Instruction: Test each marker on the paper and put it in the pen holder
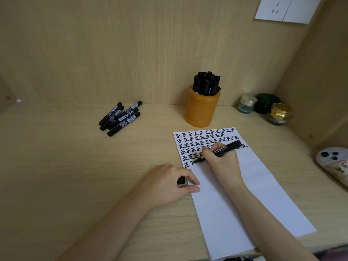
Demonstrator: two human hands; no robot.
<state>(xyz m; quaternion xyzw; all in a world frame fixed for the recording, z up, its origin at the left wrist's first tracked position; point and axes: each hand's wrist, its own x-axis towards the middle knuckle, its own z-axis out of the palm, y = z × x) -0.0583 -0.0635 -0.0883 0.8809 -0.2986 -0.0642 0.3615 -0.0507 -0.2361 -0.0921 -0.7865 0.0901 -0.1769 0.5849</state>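
The right hand (221,162) grips an uncapped black marker (227,147), fingers curled round its barrel and the tip touching the paper (259,187) at the last row of written characters. The left hand (167,185) rests at the paper's left edge, its fingers pinching the black cap (181,180). The paper lies on the table (71,166), its far part filled with rows of black marks. Just beyond it stands the orange holder (201,112), full of markers (206,83). Well to the left lies a loose pile (120,118) of capped markers. Three small jars (263,107) sit in the right corner, and a phone (333,161) lies at the right edge.
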